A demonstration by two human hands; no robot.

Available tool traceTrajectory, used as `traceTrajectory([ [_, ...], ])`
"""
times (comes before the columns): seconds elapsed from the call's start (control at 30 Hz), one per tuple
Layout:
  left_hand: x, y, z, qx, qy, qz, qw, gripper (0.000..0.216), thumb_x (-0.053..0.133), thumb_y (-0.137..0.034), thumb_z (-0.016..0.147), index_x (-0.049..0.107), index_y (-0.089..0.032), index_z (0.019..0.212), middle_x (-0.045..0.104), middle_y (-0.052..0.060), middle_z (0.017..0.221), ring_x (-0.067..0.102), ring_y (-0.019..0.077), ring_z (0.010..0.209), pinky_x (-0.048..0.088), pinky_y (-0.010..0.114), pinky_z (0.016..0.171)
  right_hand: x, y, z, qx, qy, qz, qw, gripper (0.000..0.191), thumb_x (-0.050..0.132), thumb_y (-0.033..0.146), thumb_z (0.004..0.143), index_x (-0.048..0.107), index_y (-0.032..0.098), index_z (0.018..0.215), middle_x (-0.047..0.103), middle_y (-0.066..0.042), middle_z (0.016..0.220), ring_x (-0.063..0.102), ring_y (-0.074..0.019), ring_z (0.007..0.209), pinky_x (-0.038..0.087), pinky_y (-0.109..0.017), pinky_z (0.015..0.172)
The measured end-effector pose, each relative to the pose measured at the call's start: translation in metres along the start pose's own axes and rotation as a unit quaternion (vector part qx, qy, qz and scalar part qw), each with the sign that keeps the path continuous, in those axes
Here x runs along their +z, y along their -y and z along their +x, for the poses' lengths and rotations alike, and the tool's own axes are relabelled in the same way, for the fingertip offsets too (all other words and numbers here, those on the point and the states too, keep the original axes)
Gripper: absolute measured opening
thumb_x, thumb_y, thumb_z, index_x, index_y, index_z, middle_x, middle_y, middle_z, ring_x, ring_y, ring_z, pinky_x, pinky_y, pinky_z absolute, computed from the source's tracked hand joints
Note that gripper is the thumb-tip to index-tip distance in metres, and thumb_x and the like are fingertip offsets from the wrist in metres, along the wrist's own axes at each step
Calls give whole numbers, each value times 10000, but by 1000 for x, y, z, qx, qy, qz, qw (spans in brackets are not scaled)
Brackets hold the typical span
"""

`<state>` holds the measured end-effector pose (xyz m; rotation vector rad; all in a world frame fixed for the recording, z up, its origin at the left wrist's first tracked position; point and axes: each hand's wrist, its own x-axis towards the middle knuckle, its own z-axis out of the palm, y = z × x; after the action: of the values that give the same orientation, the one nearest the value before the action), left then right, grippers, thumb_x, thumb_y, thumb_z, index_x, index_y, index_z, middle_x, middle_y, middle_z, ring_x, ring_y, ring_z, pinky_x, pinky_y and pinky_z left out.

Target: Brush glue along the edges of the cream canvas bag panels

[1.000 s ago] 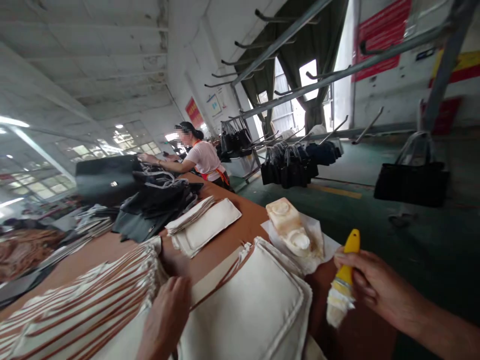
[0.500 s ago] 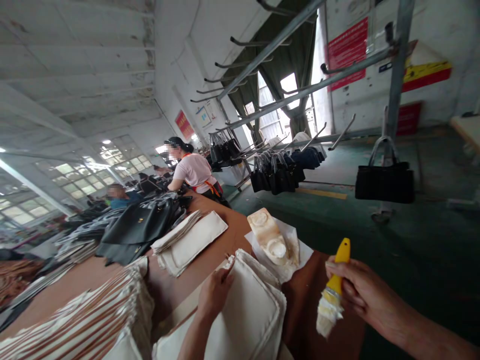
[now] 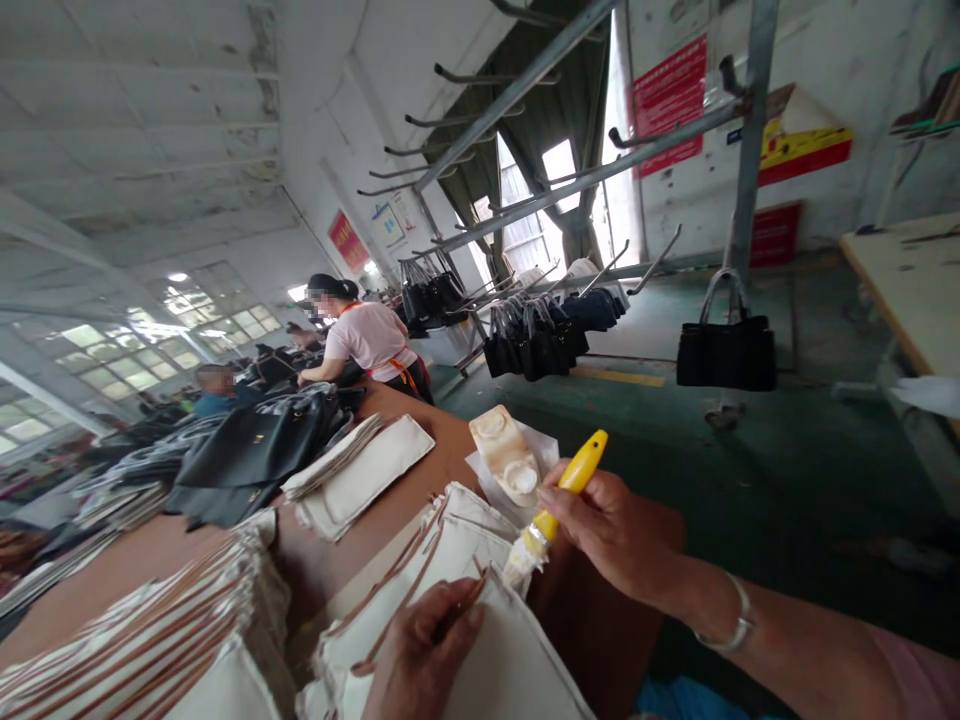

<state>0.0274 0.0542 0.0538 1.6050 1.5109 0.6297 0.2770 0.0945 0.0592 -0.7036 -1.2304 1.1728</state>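
My right hand [image 3: 611, 525] grips the yellow handle of a paintbrush [image 3: 574, 470], its bristles caked with thick white paste. The bristle tip is at the edge of a cream fabric panel [image 3: 517, 650]; whether it touches I cannot tell. My left hand [image 3: 427, 640] pinches that panel's upper corner, where a thin brown strip shows by the fingertips. Underneath lie more cream panels with brown edging [image 3: 405, 570]. Just beyond the brush, a stained cream plastic container [image 3: 499, 440] with a round white-filled opening rests on white paper [image 3: 544, 445].
A big pile of cream pieces with brown strips [image 3: 150, 620] fills the brown table's [image 3: 330, 560] near left. Folded cream pieces [image 3: 375, 470] and black bags [image 3: 247, 450] lie farther back. A person in a pink top [image 3: 371, 340] stands beyond. Bags hang on a metal rack [image 3: 536, 340].
My right hand has brought the brush left to the panel edge. My left hand has moved down and now pinches a panel corner. The view has turned slightly right.
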Motion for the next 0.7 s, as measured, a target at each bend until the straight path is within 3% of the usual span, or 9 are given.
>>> traceTrajectory([
  [0.2,19,-16,-24,11,-65,-56,996,346,708,-512,761,741,-201,911,706,-2,798,628,155,744,490,202,646,16,7,-6,-126,49,-128,982,237,550,323,933,564,194,735,542,2,648,514,-166,611,419,-277,612],
  [0.37,18,-18,-30,43,-49,30,997,340,645,-540,801,747,-217,838,707,16,783,638,168,720,515,208,628,10,12,-7,-119,4,-130,984,237,530,346,961,586,192,790,548,-7,692,524,-170,633,428,-275,623],
  [0.53,20,-14,-32,81,-73,85,990,316,636,-526,816,767,-247,886,711,14,777,662,182,797,536,198,688,10,19,-13,-138,57,-183,972,265,539,325,952,571,199,720,574,-24,673,549,-185,637,429,-281,609],
  [0.6,24,-11,-34,94,-91,95,987,337,636,-545,812,771,-249,901,706,13,751,664,177,771,539,192,666,8,19,-12,-149,34,-188,970,263,539,332,954,586,198,733,595,-35,693,560,-191,639,437,-287,615],
  [0.7,31,-4,-37,117,-143,101,978,333,638,-545,816,760,-236,847,674,5,707,636,143,654,508,172,567,1,15,-13,-135,-62,-189,971,218,530,336,973,625,199,832,622,-36,730,577,-188,640,459,-283,634],
])
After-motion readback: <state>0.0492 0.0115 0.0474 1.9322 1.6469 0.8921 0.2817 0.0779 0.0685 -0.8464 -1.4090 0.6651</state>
